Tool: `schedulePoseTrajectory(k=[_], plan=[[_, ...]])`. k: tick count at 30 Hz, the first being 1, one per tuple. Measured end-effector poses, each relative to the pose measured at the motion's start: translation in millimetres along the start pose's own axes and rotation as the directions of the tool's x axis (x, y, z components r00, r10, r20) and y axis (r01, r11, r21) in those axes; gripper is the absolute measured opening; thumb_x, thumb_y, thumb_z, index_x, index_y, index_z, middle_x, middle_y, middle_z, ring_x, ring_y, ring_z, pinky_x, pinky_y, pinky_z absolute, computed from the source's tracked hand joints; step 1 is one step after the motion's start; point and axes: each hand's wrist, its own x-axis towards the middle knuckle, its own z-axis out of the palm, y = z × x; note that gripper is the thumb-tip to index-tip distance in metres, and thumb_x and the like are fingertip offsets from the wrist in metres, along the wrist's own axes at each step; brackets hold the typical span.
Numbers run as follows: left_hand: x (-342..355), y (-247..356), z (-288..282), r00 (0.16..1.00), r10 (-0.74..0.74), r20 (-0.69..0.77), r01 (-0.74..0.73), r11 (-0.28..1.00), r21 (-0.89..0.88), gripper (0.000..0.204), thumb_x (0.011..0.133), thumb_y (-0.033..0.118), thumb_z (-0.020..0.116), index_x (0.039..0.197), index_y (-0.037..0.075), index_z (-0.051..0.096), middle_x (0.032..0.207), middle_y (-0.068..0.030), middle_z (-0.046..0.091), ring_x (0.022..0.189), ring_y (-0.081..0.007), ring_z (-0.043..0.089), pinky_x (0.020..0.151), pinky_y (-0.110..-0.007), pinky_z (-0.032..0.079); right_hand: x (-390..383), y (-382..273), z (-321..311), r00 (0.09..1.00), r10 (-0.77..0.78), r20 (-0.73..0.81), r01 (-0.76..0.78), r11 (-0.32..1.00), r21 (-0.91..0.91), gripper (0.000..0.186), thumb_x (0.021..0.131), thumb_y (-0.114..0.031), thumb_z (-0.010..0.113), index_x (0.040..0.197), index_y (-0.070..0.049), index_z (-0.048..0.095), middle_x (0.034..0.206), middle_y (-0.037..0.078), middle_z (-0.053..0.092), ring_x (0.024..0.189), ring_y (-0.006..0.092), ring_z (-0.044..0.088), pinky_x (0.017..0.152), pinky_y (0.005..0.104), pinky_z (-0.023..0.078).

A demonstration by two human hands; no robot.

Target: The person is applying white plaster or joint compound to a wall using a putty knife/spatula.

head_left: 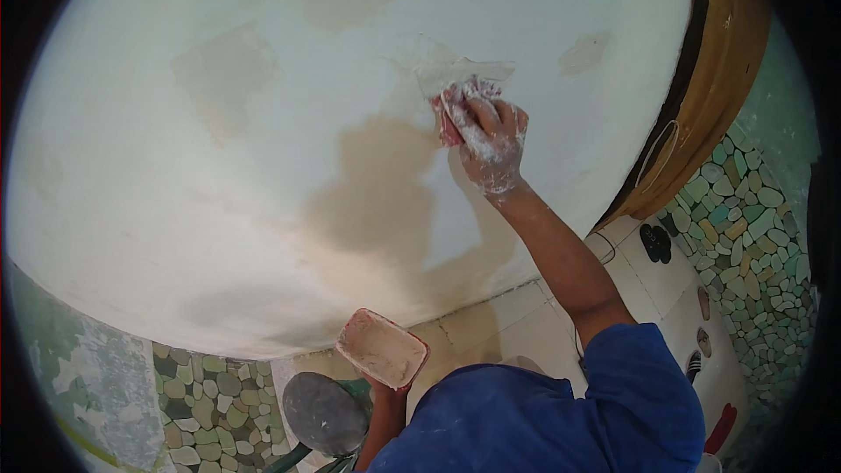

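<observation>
My right hand [496, 142], smeared with white paste, is closed round a putty knife [464, 75]. The knife's wide, pale blade lies against the white wall [263, 114], and something red shows under my fingers. Lower down, my left hand [388, 391] grips a small red tub [352, 326] from below, its fingers mostly hidden by the tub. Inside the tub is pale putty [383, 352]. Beige patches [225, 74] mark the wall to the left, above and to the right of the knife.
A wooden frame [731, 52] borders the wall on the right, with a thin cord loop on it. Below are pale floor tiles [517, 320] and pebble paving [745, 219]. Dark slippers [655, 243] lie at right. A round grey object [324, 413] stands beside my left arm.
</observation>
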Motion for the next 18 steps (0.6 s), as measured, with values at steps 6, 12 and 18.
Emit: schedulePoseTrajectory(k=[6, 12, 18], plan=[[8.9, -7.6, 23.1, 0.995, -0.100, -0.022, 0.100, 0.995, 0.023, 0.062, 0.088, 0.060, 0.045, 0.134, 0.017, 0.044, 0.125, -0.0066, 0.056, 0.112, -0.0295, 0.056, 0.093, -0.051, 0.048, -63.7, -7.1, -7.2, 0.977, -0.070, 0.200, 0.061, 0.997, 0.050, 0.045, 0.069, -0.025, 0.072, 0.113, -0.020, 0.065, 0.113, 0.001, 0.058, 0.100, 0.0218, 0.054, 0.078, 0.0420, 0.038], [17.4, -14.6, 44.6, 0.990, -0.142, 0.009, 0.143, 0.990, -0.010, 0.060, 0.090, 0.060, 0.043, 0.133, 0.018, 0.045, 0.124, -0.0061, 0.057, 0.112, -0.0289, 0.056, 0.092, -0.050, 0.049, -44.6, -14.5, -60.7, 0.927, -0.116, 0.356, 0.048, 0.980, 0.194, 0.043, 0.073, -0.026, 0.071, 0.115, -0.021, 0.063, 0.107, -0.001, 0.060, 0.089, 0.0166, 0.056, 0.075, 0.0371, 0.040], [11.0, -15.5, 29.2, 0.995, -0.101, -0.001, 0.101, 0.994, 0.032, 0.060, 0.089, 0.059, 0.044, 0.132, 0.017, 0.045, 0.124, -0.0066, 0.057, 0.110, -0.0298, 0.057, 0.090, -0.052, 0.049, 42.2, 41.7, -69.6, 0.987, 0.160, -0.010, -0.151, 0.947, 0.284, 0.031, 0.080, -0.008, 0.064, 0.111, -0.012, 0.067, 0.100, 0.006, 0.066, 0.084, 0.0223, 0.060, 0.069, 0.0348, 0.047]])
